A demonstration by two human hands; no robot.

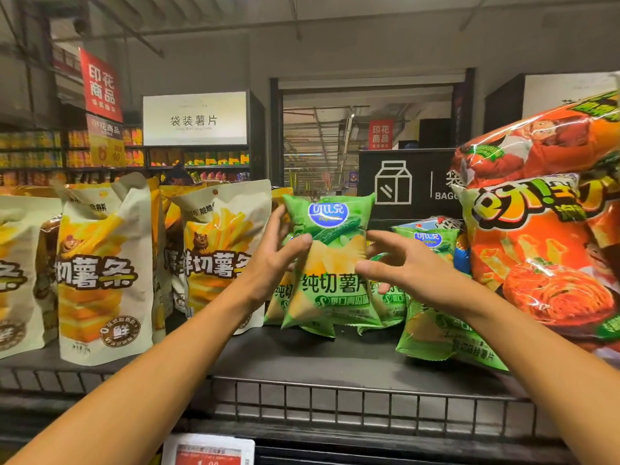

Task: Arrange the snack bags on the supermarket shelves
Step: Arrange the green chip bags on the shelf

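Note:
A green chip bag [330,263] stands upright on the dark shelf [312,357], in front of other green bags. My left hand [271,260] holds its left edge, thumb across the front and fingers behind. My right hand [402,263] is at its right edge with fingers spread; the thumb touches the front of the bag. More green bags [432,323] lean and lie to the right, partly hidden by my right arm.
White-and-yellow fries bags [104,270] stand in a row on the left. Large orange snack bags [550,229] are stacked on the right. A wire rail [335,401] runs along the shelf's front edge, with a price tag [208,451] below it.

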